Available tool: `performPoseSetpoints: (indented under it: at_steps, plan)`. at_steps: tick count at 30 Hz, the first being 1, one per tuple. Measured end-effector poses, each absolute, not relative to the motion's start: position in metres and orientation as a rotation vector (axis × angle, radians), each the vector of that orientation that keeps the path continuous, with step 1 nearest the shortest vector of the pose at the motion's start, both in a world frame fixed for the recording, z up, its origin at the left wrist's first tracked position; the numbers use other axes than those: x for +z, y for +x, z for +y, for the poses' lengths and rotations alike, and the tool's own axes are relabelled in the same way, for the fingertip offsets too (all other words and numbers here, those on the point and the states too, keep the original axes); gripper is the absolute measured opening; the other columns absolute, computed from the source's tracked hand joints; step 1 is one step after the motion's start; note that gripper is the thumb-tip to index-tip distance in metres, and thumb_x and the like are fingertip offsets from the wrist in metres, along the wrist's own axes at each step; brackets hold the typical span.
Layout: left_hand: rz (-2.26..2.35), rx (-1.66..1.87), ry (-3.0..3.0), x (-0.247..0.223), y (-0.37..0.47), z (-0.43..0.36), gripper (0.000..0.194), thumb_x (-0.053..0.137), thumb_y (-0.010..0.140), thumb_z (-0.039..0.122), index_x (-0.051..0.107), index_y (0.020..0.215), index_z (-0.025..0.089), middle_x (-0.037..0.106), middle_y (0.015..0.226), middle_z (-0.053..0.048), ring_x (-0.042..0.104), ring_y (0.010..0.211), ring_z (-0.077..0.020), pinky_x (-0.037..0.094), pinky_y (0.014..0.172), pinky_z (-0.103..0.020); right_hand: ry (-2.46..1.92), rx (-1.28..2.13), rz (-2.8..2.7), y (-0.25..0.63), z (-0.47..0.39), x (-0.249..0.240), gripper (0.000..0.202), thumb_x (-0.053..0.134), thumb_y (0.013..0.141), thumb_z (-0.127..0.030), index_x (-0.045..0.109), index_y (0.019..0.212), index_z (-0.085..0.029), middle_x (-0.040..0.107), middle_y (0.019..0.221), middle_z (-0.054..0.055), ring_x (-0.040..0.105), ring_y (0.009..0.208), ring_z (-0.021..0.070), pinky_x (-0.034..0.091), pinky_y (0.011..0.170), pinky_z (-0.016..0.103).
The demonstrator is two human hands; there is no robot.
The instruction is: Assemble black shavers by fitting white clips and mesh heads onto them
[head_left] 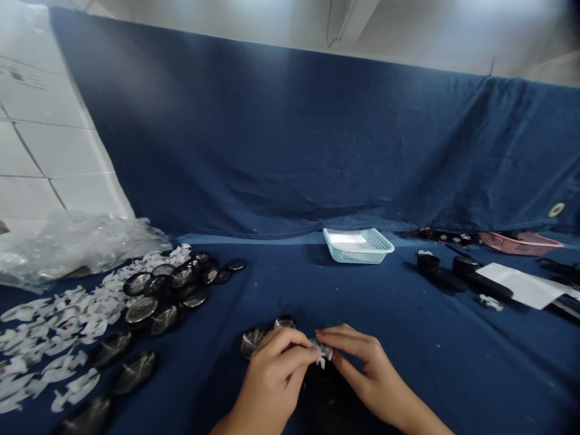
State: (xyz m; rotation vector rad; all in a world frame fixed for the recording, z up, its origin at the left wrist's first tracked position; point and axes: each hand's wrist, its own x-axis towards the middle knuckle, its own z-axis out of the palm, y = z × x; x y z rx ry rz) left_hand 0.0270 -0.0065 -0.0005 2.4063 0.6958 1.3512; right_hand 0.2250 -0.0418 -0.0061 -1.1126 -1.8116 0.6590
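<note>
Between the fingertips of both hands is a small white plastic clip [322, 356], partly covered by the fingers. My left hand [273, 376] pinches its left side with thumb and forefinger. From the right, the thumb and fingers of my right hand [370, 370] close on the same piece. Under the hands lies a dark object [328, 396], whose shape I cannot make out. Two round black caps with shiny insides, a left cap [252, 342] and a right cap [285, 322], lie just beyond my left hand and are partly hidden by it.
At left are a pile of white plastic clips [67, 320] and several round black caps [141, 310], with a clear plastic bag [90, 244] behind. A light-blue basket [360, 257] stands at the back. Black parts [441, 278], white paper [521, 285] and a pink basket [516, 243] are at right.
</note>
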Motion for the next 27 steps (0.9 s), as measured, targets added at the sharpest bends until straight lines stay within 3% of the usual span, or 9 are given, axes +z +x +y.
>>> performPoseSetpoints:
  at_steps: [7,13,27]
  plan:
    - [0.688,1.342,2.408,-0.003,0.027,-0.005,0.026,0.055,0.085,0.002,0.072,0.089,0.022,0.067,0.087,-0.003,0.065,0.08,-0.0152,0.052,0.073,-0.027,-1.091,0.703,-1.793,0.226,-0.039,-0.006,0.03,0.048,0.096,-0.022,0.066,0.119,-0.031,0.07,0.115,0.006,0.062,0.109,0.0191,0.05,0.097,0.036]
    - [0.738,1.259,2.365,0.002,0.027,-0.007,0.024,0.053,0.086,0.004,0.07,0.088,0.021,0.065,0.088,-0.003,0.064,0.081,-0.0151,0.051,0.075,-0.027,-1.111,0.717,-1.803,0.225,-0.042,-0.005,0.028,0.048,0.096,-0.027,0.067,0.116,-0.027,0.069,0.115,0.008,0.062,0.109,0.0204,0.049,0.097,0.036]
    - [0.817,1.097,2.274,0.013,0.021,-0.014,0.015,0.054,0.087,0.013,0.064,0.094,0.023,0.062,0.101,-0.004,0.061,0.097,-0.018,0.049,0.088,-0.031,-1.083,0.749,-1.809,0.221,-0.041,0.002,0.022,0.054,0.093,-0.024,0.067,0.111,-0.026,0.068,0.109,0.006,0.063,0.104,0.0198,0.048,0.095,0.035]
